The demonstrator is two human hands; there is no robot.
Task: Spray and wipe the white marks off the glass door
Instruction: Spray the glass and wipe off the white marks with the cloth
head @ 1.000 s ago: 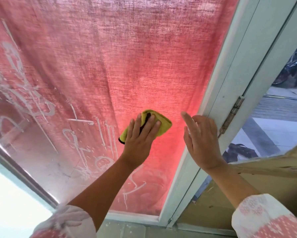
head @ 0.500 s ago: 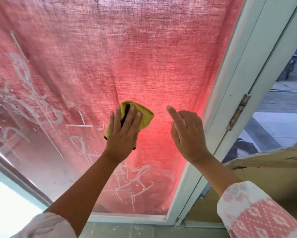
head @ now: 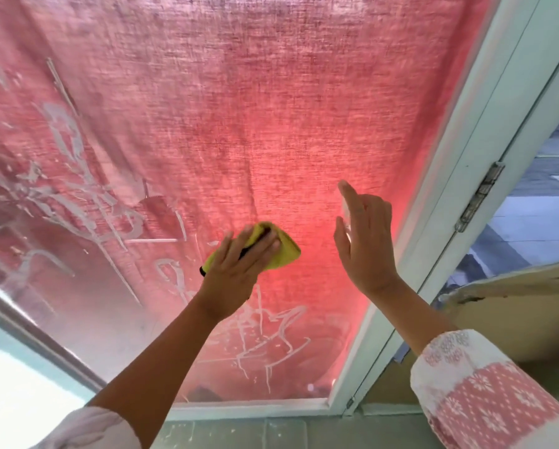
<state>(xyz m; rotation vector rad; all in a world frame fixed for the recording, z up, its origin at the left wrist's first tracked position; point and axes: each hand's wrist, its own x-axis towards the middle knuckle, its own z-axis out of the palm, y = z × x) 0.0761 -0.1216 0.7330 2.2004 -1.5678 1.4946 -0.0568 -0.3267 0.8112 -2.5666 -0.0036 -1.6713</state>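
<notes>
Pressing cloth [head: 286, 251] on glass [head: 271, 124], left hand [head: 236, 270] spread flat to rub marks [head: 265, 338]; right hand [head: 365, 241] open, likely steadying.

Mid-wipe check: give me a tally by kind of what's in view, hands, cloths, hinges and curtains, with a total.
Hands: 2 (left hand, right hand)
Cloths: 1 (yellow cloth)
Hinges: 1 (hinge)
Curtains: 1 (red curtain)
Total: 5
</notes>
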